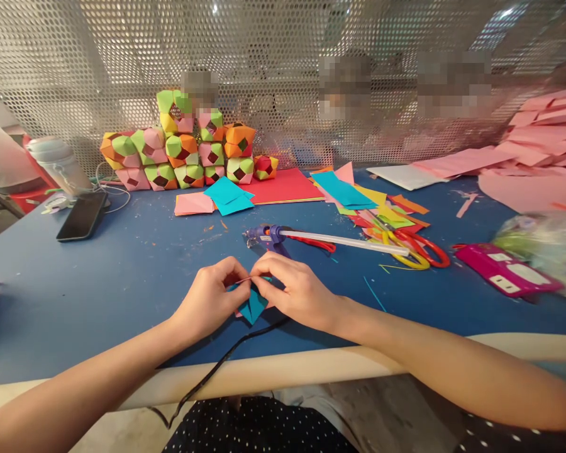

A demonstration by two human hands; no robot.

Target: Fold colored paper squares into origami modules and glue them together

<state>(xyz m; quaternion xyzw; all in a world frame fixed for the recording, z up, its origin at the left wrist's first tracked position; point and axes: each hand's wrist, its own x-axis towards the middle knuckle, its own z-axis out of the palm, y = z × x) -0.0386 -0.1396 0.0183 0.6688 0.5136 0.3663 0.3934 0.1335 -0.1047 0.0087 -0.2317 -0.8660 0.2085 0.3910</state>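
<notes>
My left hand (217, 290) and my right hand (292, 286) meet near the front edge of the blue table. Between them is a small folded paper piece (253, 307), blue with pink showing at its edges. Thumb and forefinger of each hand pinch its upper part, so both hands are closed on it. The fingers hide part of the folds. Just beyond my hands lies a purple glue gun (268, 235) with a long white glue stick (344, 240) sticking out of its back. A black cord (231, 353) runs from beneath my hands over the table edge.
Stacked folded-paper balls (182, 151) stand at the back left, beside a phone (82, 216) and a bottle (59, 165). Blue paper pieces (229, 195) lie in front of red sheets (287, 187). Scissors (417, 248), paper scraps, a magenta case (507, 269) and pink paper (542, 138) occupy the right.
</notes>
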